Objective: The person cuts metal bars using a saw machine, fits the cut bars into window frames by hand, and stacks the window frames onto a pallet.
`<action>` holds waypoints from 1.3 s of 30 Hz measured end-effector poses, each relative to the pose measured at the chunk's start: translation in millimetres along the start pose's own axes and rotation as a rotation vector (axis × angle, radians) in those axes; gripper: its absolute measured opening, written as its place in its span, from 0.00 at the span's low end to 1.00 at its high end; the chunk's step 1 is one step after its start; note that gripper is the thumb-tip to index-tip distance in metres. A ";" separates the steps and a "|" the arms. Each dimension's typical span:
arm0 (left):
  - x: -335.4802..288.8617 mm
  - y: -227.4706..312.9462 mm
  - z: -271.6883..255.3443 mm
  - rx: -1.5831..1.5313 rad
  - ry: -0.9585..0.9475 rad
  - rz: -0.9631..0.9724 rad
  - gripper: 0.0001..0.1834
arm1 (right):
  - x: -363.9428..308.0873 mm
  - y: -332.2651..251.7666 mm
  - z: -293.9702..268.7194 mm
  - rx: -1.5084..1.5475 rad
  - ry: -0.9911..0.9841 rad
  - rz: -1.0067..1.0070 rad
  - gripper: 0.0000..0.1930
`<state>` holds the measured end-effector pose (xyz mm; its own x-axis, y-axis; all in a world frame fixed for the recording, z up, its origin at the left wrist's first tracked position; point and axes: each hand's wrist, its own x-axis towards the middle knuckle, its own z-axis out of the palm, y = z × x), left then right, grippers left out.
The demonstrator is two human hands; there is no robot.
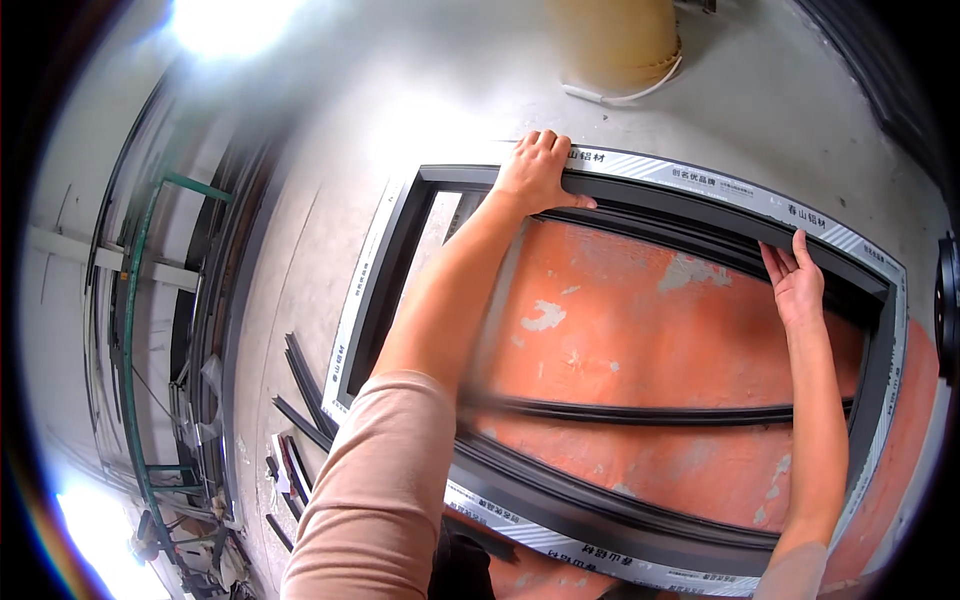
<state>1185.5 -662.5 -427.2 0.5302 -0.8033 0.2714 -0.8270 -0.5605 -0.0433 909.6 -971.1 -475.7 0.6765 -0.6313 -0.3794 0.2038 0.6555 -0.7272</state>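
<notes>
A large rectangular window frame (375, 300) in dark grey metal, with printed white film on its outer faces, stands before me. My left hand (538, 178) is closed over its far bar, with the fingers across the filmed outer edge and the thumb on the dark inner side. Farther right along the same bar is my right hand (797, 278), palm up, its fingertips pressed on the inner edge. A dark strip (650, 232) runs along that inner edge between the hands. Part of the right hand's grip is hidden behind the bar.
Inside the frame a worn orange surface (600, 310) shows, crossed by a loose-looking black bar (640, 411). Dark profile pieces (302, 425) lie on the floor at left. A green metal rack (130, 350) with long profiles stands farther left. A yellow bucket (625, 45) is at the back.
</notes>
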 end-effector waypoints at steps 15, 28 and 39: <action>-8.9 -8.9 3.8 -0.122 0.096 0.031 0.50 | 16.7 8.3 4.3 0.042 0.328 0.041 0.19; -5.2 -9.0 22.8 0.029 0.217 0.080 0.45 | -4.7 5.2 22.6 0.184 0.274 -0.003 0.14; -11.0 -6.9 4.8 0.072 0.064 0.079 0.44 | 5.2 -52.5 -69.4 0.325 0.194 -0.043 0.10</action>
<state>1186.3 -650.7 -434.5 0.4487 -0.8326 0.3249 -0.8493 -0.5104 -0.1350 853.3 -1037.5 -479.2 0.5224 -0.7074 -0.4761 0.4644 0.7043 -0.5369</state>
